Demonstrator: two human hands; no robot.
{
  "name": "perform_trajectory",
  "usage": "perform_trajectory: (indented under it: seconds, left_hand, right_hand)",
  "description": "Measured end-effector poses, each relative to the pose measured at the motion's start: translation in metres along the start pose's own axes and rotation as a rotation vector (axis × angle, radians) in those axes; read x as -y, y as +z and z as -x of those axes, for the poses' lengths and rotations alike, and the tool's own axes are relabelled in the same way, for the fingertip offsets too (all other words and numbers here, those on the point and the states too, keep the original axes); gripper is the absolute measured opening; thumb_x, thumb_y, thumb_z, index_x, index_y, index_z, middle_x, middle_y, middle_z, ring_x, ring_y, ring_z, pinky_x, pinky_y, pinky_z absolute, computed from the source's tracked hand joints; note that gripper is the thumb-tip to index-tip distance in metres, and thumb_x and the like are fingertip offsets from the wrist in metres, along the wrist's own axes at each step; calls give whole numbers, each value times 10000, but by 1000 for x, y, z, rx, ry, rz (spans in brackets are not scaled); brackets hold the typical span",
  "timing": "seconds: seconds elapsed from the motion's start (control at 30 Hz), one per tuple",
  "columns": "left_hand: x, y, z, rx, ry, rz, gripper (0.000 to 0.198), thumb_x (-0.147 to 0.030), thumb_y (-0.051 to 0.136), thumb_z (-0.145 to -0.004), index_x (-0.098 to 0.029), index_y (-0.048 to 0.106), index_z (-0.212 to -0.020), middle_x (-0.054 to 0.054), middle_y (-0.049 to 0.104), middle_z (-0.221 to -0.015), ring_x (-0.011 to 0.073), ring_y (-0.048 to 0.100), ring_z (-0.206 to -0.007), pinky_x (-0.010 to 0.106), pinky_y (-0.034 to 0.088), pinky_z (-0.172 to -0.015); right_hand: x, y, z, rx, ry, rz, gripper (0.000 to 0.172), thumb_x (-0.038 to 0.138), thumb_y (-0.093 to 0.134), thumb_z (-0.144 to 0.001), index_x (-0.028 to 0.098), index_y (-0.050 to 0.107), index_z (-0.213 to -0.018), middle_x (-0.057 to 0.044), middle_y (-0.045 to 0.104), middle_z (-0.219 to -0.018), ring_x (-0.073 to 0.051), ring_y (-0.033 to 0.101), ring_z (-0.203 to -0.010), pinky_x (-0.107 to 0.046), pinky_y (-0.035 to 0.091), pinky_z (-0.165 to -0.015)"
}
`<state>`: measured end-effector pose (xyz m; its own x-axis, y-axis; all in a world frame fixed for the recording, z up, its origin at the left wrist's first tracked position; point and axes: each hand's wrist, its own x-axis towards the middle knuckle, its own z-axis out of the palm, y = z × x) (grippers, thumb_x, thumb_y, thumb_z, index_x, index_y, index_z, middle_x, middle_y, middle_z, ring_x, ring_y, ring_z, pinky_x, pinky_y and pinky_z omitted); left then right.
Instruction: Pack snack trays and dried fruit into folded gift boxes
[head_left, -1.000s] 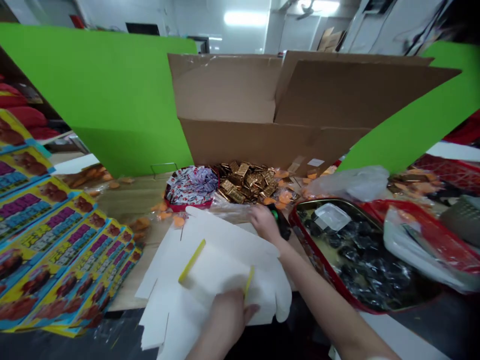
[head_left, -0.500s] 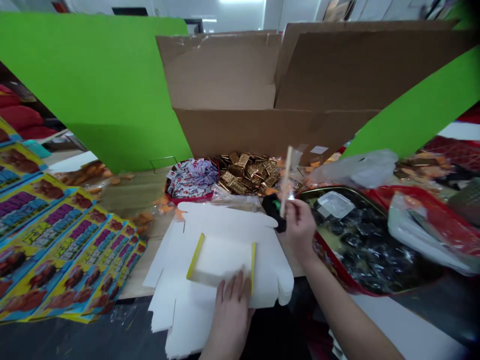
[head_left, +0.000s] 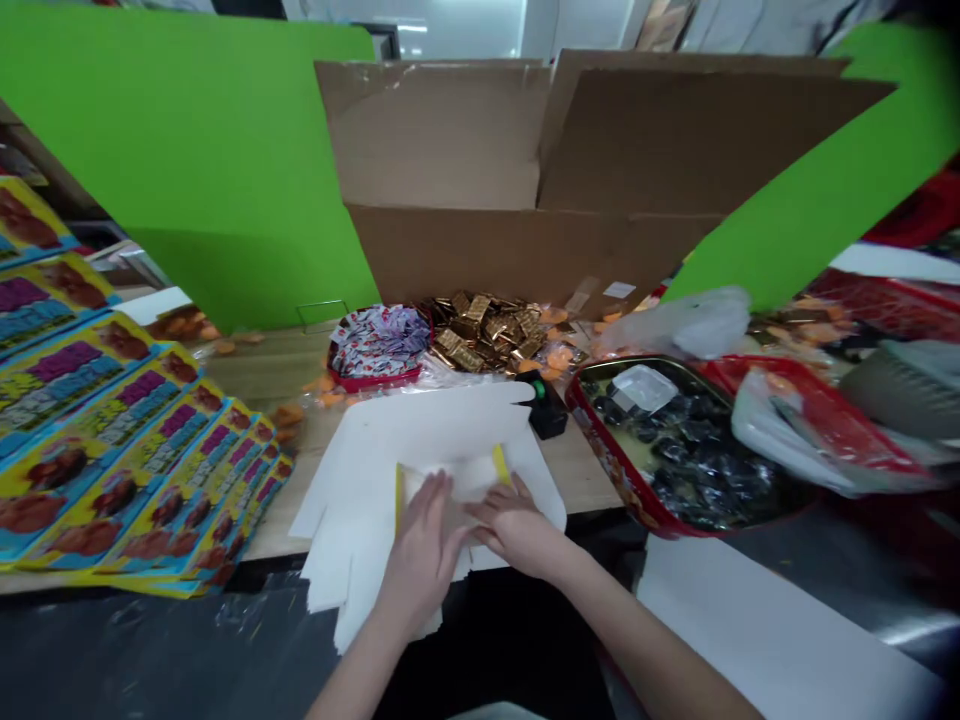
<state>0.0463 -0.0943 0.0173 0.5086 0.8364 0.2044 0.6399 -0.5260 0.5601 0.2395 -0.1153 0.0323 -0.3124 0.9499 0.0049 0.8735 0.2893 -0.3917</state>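
Near the front of the wooden bench (head_left: 589, 480): left hand (head_left: 424, 545) and right hand (head_left: 514, 530) rest on a white die-cut card blank (head_left: 420, 450), fingers open and flat, gripping nothing, tips almost meeting over its yellow-edged panel (head_left: 465, 478), long axis running crosswise.
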Motion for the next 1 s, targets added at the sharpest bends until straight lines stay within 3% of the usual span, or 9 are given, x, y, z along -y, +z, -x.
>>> perform_trajectory:
  seconds: [0.1, 0.17, 0.23, 0.3, 0.43, 0.6, 0.73, 0.87, 1.0]
  left_hand:
    - [5, 3, -11, 412, 51, -174, 590, -509, 412, -921, -145, 455, -1383, 133, 430, -1437, 298, 343, -1365, 473, 314, -1109]
    - [8, 9, -14, 539, 73, -227, 671, -581, 403, -897, -118, 467, -1379, 136, 378, -1461, 309, 320, -1374, 458, 330, -1103]
    - [11, 15, -12, 555, 121, -255, 678, -590, 378, -902, -132, 443, -1398, 110, 324, -1487, 288, 293, -1388, 442, 327, -1111]
    - [16, 17, -9, 522, 159, -275, 626, -560, 372, -918, -167, 445, -1400, 86, 340, -1482, 271, 325, -1375, 444, 341, -1106]
    - [26, 15, -5, 406, 238, -298, 538, -545, 427, -907, -245, 517, -1344, 54, 430, -1439, 271, 407, -1329, 447, 423, -1048]
    - [31, 16, -8, 163, 350, -282, 417, -441, 509, -897, -276, 560, -1276, 49, 457, -1429, 272, 409, -1330, 458, 473, -997]
    - [29, 22, -12, 83, 377, -279, 383, -388, 512, -904, -248, 554, -1259, 63, 471, -1416, 273, 379, -1350, 458, 472, -998]
    - [34, 21, -13, 217, 425, -291, 468, -419, 506, -909, -241, 476, -1341, 63, 563, -1327, 263, 504, -1251, 464, 458, -1008]
    - [35, 5, -11, 445, 417, -258, 469, -438, 471, -926, -271, 450, -1364, 47, 545, -1348, 252, 486, -1269, 486, 379, -1071]
  right_hand:
    - [-39, -39, 6, -311, 110, -14, 261, 269, 441, -933, 195, 683, -871, -47, 669, -837, -176, 574, -867, -316, 394, -888]
    - [-85, -67, 8, -574, 391, 136, 294, 252, 395, -939, 155, 669, -889, -89, 669, -906, -187, 567, -886, -308, 397, -849]
    - [-139, -89, 12, -722, 673, 305, 296, 231, 383, -931, 107, 633, -1031, -159, 636, -1075, -222, 544, -1013, -354, 367, -898]
    - [-188, -100, 17, -716, 820, 367, 310, 175, 363, -916, 42, 615, -1039, -239, 605, -1117, -264, 516, -1093, -426, 327, -926]
    - [-247, -96, 28, -570, 866, 359, 291, 95, 364, -882, 15, 639, -829, -228, 656, -842, -252, 582, -959, -468, 283, -939]
    - [-269, -86, 35, -453, 884, 378, 263, 125, 465, -839, 65, 608, -1052, -193, 665, -970, -251, 582, -960, -405, 303, -943]
    - [-269, -81, 36, -413, 897, 376, 193, 226, 525, -838, 109, 641, -938, -200, 643, -1066, -307, 532, -1070, -422, 305, -948]
    - [-263, -84, 34, -436, 898, 353, 160, 256, 546, -847, 129, 641, -868, -160, 680, -917, -270, 583, -941, -447, 292, -979]
    - [-254, -110, 38, -542, 896, 325, 231, 279, 477, -887, 122, 625, -807, -133, 661, -768, -245, 589, -795, -496, 326, -929]
